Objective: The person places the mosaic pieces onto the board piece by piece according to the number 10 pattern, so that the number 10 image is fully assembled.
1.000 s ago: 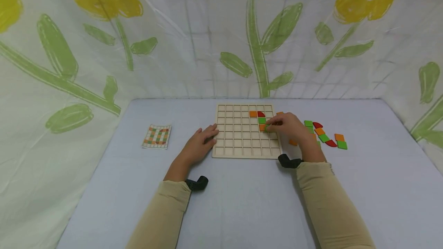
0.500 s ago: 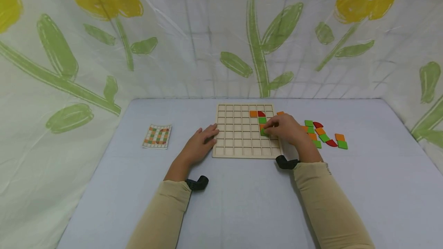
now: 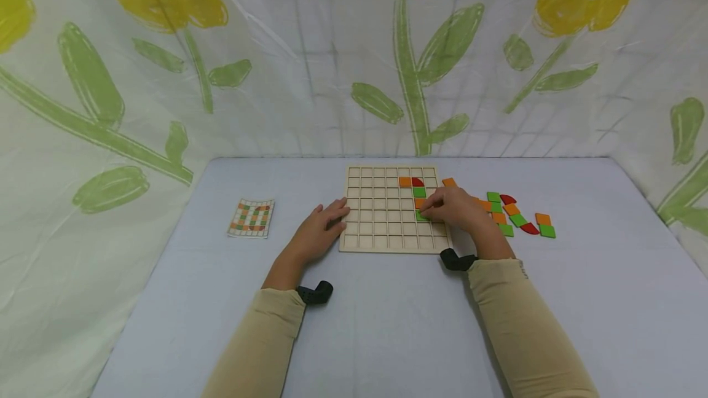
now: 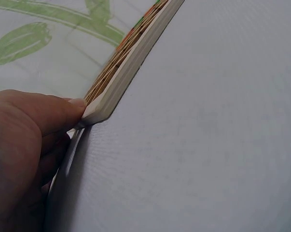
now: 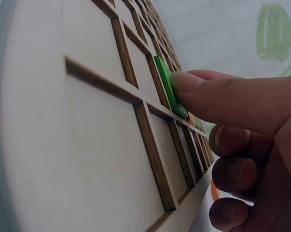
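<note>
One green tile [image 5: 164, 83] was pinched in the right hand [image 3: 455, 206] against the board [image 3: 378, 220]; the relaxed left hand [image 3: 316, 233] touched its edge. The tile seemed light, stiff, best held by its sides.

Left sleeve [image 3: 254, 343], lower frame, left of centre: tan fabric, lightly creased at the cuff. Right sleeve [image 3: 525, 324], lower right: matching tan; small dark marking [image 3: 525, 270] near the cuff, illegible. Left wrist unit [image 3: 318, 293] and right wrist unit [image 3: 458, 259]: black, bent, round-ended. Left hand [image 3: 318, 230], right hand [image 3: 458, 206]: bare.
</note>
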Tool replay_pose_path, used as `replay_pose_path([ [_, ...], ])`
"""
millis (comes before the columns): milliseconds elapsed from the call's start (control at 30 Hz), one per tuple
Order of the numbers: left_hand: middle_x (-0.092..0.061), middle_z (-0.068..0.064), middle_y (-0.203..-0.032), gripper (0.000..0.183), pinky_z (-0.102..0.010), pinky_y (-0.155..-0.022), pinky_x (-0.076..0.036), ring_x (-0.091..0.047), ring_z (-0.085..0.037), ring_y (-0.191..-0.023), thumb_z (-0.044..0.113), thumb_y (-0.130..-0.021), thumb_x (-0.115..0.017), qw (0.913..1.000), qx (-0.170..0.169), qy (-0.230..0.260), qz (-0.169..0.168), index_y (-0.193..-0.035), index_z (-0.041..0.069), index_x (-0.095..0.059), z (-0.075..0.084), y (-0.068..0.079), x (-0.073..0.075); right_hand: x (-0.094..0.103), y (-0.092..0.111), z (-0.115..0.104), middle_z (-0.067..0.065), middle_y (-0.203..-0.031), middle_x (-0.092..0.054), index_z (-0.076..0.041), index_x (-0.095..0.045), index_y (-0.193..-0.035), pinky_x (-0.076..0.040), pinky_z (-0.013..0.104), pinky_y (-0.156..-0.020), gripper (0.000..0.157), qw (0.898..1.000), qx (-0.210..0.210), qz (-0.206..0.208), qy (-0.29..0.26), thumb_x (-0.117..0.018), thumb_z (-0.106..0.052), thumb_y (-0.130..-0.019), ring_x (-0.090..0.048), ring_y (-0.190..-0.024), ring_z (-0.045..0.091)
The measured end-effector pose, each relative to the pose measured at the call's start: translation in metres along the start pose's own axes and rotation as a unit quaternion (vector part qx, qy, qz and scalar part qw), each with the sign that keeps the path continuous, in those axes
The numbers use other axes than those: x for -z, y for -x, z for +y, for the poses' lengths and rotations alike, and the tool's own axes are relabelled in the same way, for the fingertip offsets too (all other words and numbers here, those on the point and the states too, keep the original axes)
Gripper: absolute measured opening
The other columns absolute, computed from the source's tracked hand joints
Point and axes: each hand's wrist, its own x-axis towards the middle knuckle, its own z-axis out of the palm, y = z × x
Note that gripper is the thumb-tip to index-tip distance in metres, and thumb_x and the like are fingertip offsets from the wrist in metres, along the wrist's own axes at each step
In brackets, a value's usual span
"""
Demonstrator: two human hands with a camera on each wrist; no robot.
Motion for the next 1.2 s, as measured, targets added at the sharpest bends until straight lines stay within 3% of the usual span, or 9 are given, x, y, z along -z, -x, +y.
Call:
replay_pose_path([
  [133, -0.034, 0.002, -0.159, 0.045, -0.036, -0.127, -0.009, -0.028, -0.016, -0.148, 0.024, -0.103, -0.052, 1.0000, 0.001, 0.001, -0.002, -0.145, 0.008, -0.049, 0.000, 0.000, 0.000, 0.000, 0.000, 0.002, 0.007, -0.115, -0.067, -0.018, -0.079, -0.100, -0.052, 0.039, -0.085, 0.014, 1.000, 0.002, 0.018, -0.001, -0.070, -0.025, -0.092, -0.058, -0.108, 0.027],
  [300, -0.034, 0.002, -0.159, 0.045, -0.036, -0.127, -0.009, -0.029, -0.017, -0.148, 0.024, -0.103, -0.052, 1.0000, -0.001, 0.002, -0.004, -0.146, 0.008, -0.048, 0.001, 0.001, 0.001, 0.006, 0.003, 0.011, 0.010, -0.101, -0.063, -0.014, -0.076, -0.108, -0.045, 0.032, -0.069, 0.019, 0.993, -0.009, 0.114, 0.001, -0.068, -0.024, -0.094, -0.052, -0.088, 0.026],
  [467, -0.034, 0.003, -0.159, 0.046, -0.036, -0.127, -0.009, -0.029, -0.017, -0.148, 0.024, -0.103, -0.052, 1.0000, -0.001, 0.001, -0.002, -0.146, 0.009, -0.048, 0.001, 0.001, 0.001, 0.021, 0.009, 0.017, 0.016, -0.115, -0.057, -0.010, -0.067, -0.124, -0.046, 0.035, -0.071, 0.030, 0.985, -0.047, 0.165, 0.004, -0.063, -0.020, -0.096, -0.048, -0.096, 0.031],
  [700, -0.033, 0.003, -0.159, 0.046, -0.037, -0.127, -0.009, -0.028, -0.017, -0.148, 0.024, -0.103, -0.052, 1.0000, 0.005, 0.001, -0.003, -0.146, 0.009, -0.048, 0.001, 0.001, 0.000, 0.042, 0.022, 0.036, 0.018, -0.136, -0.052, -0.011, -0.059, -0.135, -0.055, 0.045, -0.083, 0.040, 0.984, -0.096, 0.150, -0.020, -0.060, -0.024, -0.098, -0.055, -0.111, 0.035],
  [867, -0.032, 0.004, -0.160, 0.046, -0.035, -0.127, -0.008, -0.028, -0.015, -0.149, 0.025, -0.103, -0.052, 1.0000, 0.007, -0.001, -0.005, -0.147, 0.011, -0.047, 0.001, 0.001, 0.000, 0.049, 0.030, 0.049, 0.023, -0.143, -0.048, -0.009, -0.056, -0.139, -0.046, 0.057, -0.099, 0.045, 0.976, -0.146, 0.162, -0.011, -0.057, -0.027, -0.098, -0.041, -0.126, 0.044],
  [1000, -0.031, 0.005, -0.160, 0.047, -0.035, -0.127, -0.008, -0.027, -0.015, -0.149, 0.026, -0.103, -0.052, 0.9999, 0.006, 0.001, -0.008, -0.147, 0.011, -0.047, 0.000, 0.000, 0.001, 0.054, 0.036, 0.055, 0.027, -0.144, -0.045, -0.005, -0.053, -0.141, -0.043, 0.060, -0.102, 0.049, 0.972, -0.171, 0.162, -0.016, -0.056, -0.029, -0.098, -0.038, -0.128, 0.048],
  [1100, -0.031, 0.005, -0.160, 0.046, -0.035, -0.127, -0.008, -0.027, -0.014, -0.149, 0.026, -0.103, -0.052, 0.9999, 0.005, 0.001, -0.009, -0.147, 0.011, -0.047, 0.000, 0.000, 0.001, 0.059, 0.041, 0.058, 0.028, -0.140, -0.045, -0.004, -0.053, -0.139, -0.047, 0.056, -0.097, 0.053, 0.976, -0.173, 0.130, -0.017, -0.060, -0.034, -0.096, -0.044, -0.121, 0.044],
  [1200, -0.031, 0.006, -0.160, 0.046, -0.035, -0.127, -0.007, -0.026, -0.014, -0.149, 0.026, -0.104, -0.052, 0.9999, 0.007, -0.001, -0.010, -0.147, 0.011, -0.046, -0.001, 0.000, 0.001, 0.065, 0.045, 0.061, 0.026, -0.134, -0.049, -0.007, -0.057, -0.135, -0.049, 0.052, -0.092, 0.058, 0.984, -0.163, 0.067, -0.002, -0.067, -0.042, -0.091, -0.048, -0.115, 0.040],
])
